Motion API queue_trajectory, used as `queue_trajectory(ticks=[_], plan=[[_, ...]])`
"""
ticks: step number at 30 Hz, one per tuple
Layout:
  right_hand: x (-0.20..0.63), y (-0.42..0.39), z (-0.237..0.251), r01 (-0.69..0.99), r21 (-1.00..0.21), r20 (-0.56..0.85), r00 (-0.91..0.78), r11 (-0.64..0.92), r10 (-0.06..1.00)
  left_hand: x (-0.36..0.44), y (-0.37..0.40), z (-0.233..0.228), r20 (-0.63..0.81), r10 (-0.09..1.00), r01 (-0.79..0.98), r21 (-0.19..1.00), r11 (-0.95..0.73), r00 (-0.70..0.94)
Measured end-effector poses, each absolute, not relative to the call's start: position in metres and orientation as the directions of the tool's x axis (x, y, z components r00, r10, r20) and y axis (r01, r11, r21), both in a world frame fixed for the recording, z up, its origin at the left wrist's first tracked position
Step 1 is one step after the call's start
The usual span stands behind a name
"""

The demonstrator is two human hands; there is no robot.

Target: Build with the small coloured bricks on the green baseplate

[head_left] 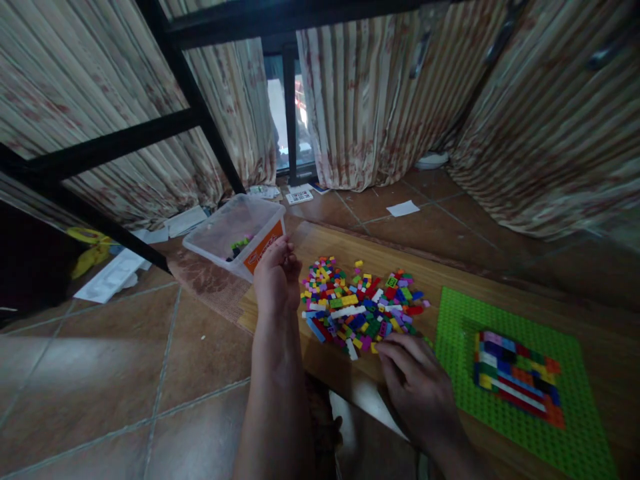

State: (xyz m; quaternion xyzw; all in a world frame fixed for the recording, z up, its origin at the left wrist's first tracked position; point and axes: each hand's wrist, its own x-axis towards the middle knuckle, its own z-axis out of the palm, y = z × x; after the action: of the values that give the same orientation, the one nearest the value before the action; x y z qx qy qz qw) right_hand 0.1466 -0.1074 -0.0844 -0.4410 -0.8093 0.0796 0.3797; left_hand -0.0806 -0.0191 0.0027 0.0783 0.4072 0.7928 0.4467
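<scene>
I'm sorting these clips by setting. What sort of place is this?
Probably a room in a home: a tiled floor, striped curtains over a window, and a low wooden board with toy bricks that both hands work at.

Glossy plastic bricks (361,303) lie on a smooth, matt wooden bench (450,273). The studded green baseplate (575,427) is plastic too. Far left, a clear plastic tub (220,230) looks smooth. The floor tiles (100,373) shine; cloth curtains (370,100) hang matt.
</scene>
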Motion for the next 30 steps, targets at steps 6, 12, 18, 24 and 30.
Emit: queue_trajectory(ticks=[6,12,18,24,30], plan=[[0.140,-0.106,-0.083,0.647,-0.462,0.574,-0.303,0.606,0.761,-0.089,-0.020,0.007,-0.325,0.757,-0.731,0.622,-0.280,-0.566],[0.102,-0.077,-0.066,0.702,-0.426,0.474,-0.365,0.571,0.802,-0.100,-0.023,0.006,-0.334,0.782,-0.767,0.584,-0.265,-0.526],[0.084,-0.061,-0.064,0.673,-0.457,0.374,-0.447,0.581,0.813,-0.107,-0.022,0.007,-0.347,0.806,-0.797,0.556,-0.235,-0.480],[0.099,-0.070,-0.068,0.674,-0.498,0.427,-0.358,0.546,0.830,-0.102,-0.019,0.009,-0.345,0.838,-0.810,0.559,-0.179,-0.423],[0.109,-0.089,-0.068,0.686,-0.547,0.441,-0.252,0.480,0.862,-0.092,-0.016,0.011,-0.326,0.857,-0.806,0.570,-0.159,-0.399]])
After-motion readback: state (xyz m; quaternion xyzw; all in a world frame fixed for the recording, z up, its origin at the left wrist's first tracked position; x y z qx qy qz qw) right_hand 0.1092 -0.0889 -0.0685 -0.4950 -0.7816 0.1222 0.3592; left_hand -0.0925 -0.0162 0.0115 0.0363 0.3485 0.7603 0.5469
